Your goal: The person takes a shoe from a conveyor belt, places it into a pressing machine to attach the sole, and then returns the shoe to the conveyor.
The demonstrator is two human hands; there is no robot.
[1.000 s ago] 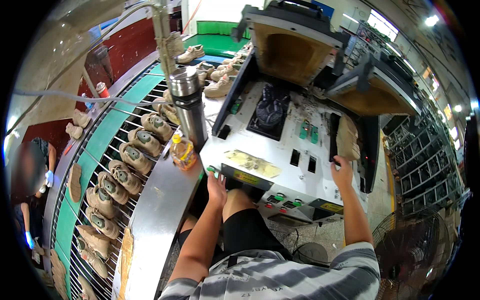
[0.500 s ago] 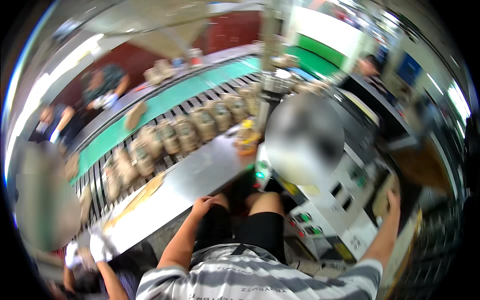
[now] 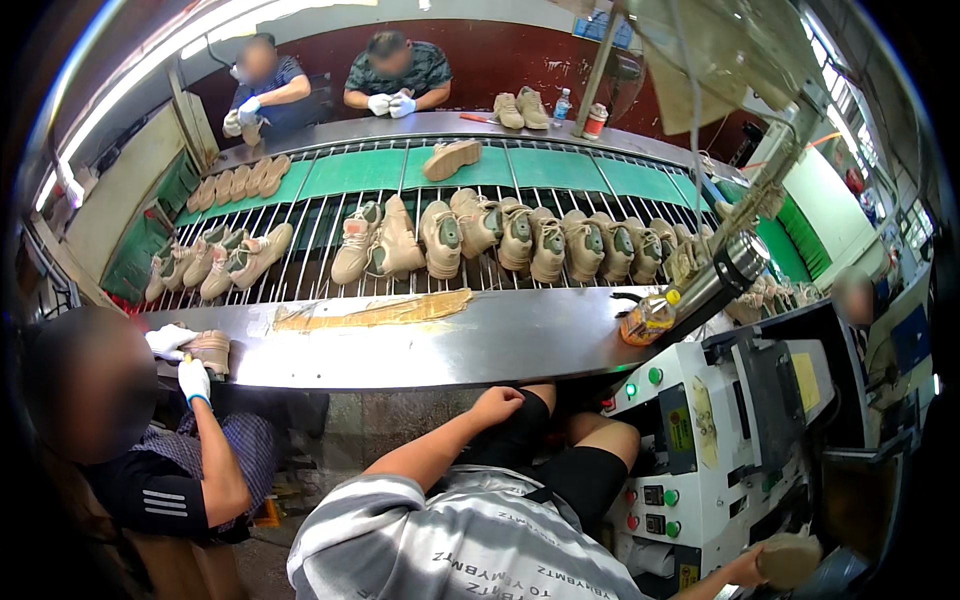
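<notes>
One shoe [image 3: 791, 561] — in the right hand [image 3: 745, 569], left hand [image 3: 497, 405] well apart.

Steel counter [image 3: 540, 335] offers passage left of obstructing bottle [image 3: 648, 318]

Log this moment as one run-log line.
left hand: near shorts, no object seen | right hand: holding shoe | yellow-capped bottle: on bench
</notes>
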